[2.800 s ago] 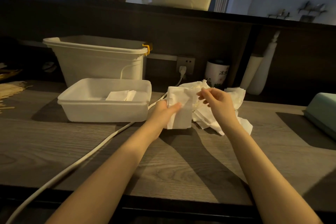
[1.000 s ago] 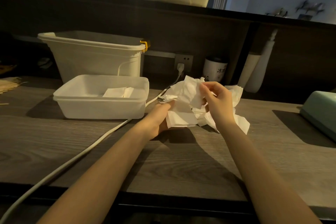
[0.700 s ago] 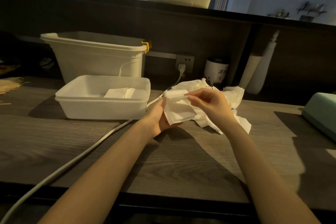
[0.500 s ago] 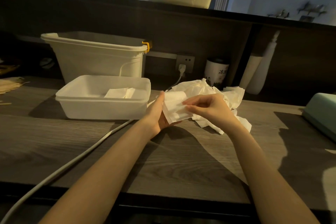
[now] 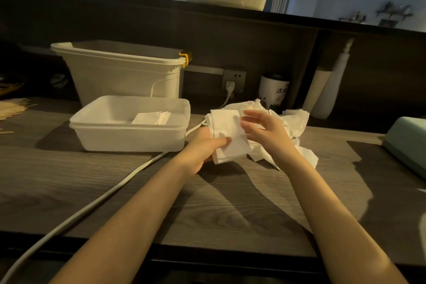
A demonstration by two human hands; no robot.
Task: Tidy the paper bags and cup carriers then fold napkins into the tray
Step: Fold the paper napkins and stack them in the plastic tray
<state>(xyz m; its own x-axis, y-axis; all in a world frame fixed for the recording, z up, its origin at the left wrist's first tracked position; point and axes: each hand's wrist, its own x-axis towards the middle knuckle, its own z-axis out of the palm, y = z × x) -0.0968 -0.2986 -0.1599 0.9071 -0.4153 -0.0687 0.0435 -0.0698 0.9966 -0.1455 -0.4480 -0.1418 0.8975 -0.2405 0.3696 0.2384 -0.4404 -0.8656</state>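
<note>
Two hands, left (image 5: 202,150) and right (image 5: 265,132); one shallow tray (image 5: 129,136) holding two folded napkins (image 5: 151,118); behind the tray one tall bin (image 5: 119,71); right of it one loose napkin pile (image 5: 292,122)

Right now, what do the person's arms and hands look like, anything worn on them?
Both forearms are bare as far as the view shows: no sleeves, gloves, watch or bracelet. The left hand and right hand show no rings on the visible fingers. Nails look short and unpainted, though the dim light hides fine detail.

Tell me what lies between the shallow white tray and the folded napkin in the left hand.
Head view: only the white power cable on the wooden counter.
</note>
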